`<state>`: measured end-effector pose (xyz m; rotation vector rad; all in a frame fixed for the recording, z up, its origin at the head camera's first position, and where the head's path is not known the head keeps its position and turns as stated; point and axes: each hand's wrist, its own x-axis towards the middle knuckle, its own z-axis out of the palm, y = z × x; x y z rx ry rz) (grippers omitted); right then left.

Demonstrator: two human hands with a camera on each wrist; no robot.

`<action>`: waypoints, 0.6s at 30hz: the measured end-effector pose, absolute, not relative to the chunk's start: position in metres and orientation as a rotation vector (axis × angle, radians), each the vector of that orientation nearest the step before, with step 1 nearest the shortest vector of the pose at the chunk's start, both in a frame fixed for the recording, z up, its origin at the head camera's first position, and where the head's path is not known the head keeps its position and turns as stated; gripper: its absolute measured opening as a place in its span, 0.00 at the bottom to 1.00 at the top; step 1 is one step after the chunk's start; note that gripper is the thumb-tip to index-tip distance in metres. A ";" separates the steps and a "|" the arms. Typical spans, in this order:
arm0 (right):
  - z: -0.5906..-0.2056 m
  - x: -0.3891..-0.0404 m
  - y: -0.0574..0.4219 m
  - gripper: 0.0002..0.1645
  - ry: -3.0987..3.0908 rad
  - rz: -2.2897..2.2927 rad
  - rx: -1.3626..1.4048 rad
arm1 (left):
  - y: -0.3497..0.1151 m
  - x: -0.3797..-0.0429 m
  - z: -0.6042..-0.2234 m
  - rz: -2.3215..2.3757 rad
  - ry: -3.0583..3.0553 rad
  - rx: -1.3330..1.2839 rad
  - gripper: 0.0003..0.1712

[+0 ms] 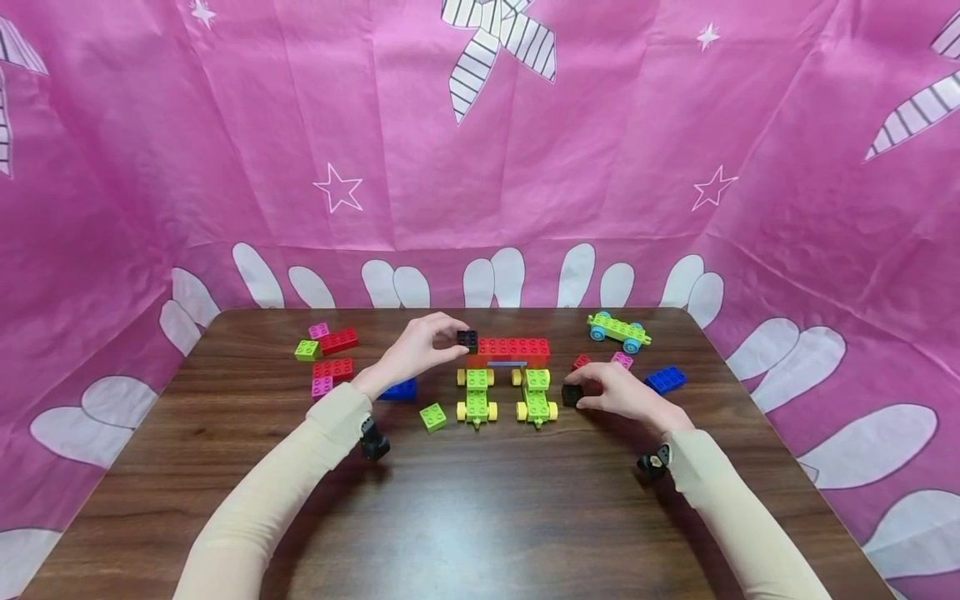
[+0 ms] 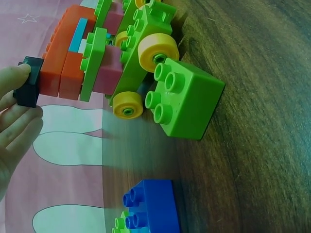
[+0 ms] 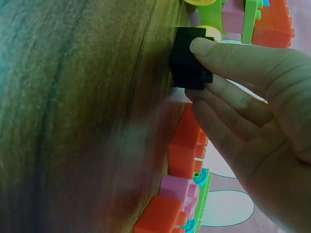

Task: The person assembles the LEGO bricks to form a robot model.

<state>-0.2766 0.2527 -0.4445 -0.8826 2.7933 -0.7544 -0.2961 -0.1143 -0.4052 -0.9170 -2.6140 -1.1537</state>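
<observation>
My left hand point(image 1: 420, 346) pinches a black block point(image 1: 467, 339) against the left end of a long red block row point(image 1: 513, 347). In the left wrist view, that row tops a structure of green plates, pink blocks and yellow-wheeled green bases point(image 2: 133, 56). Two such wheeled bases, a left one point(image 1: 477, 406) and a right one point(image 1: 536, 406), face me. Low over the table, to the right of the structure, my right hand point(image 1: 618, 390) holds a second black block point(image 3: 188, 58) between thumb and fingertips.
A loose green block point(image 1: 432, 417) lies left of the wheeled bases, near a blue block point(image 1: 399, 390). Red, pink and green blocks sit at the left. Behind the right hand stands a green car base point(image 1: 618, 327) with blue wheels; a blue block point(image 1: 665, 379) lies beside that hand.
</observation>
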 end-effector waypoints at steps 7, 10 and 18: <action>-0.447 -0.277 0.254 0.21 2.811 -0.724 -0.918 | -0.115 -0.298 -0.406 -1.164 -2.621 -0.925 0.18; -0.447 -0.276 0.255 0.20 2.824 -0.710 -0.958 | -0.116 -0.298 -0.406 -1.166 -2.622 -0.931 0.19; -0.446 -0.273 0.258 0.19 2.841 -0.705 -0.917 | -0.116 -0.297 -0.406 -1.164 -2.608 -0.948 0.18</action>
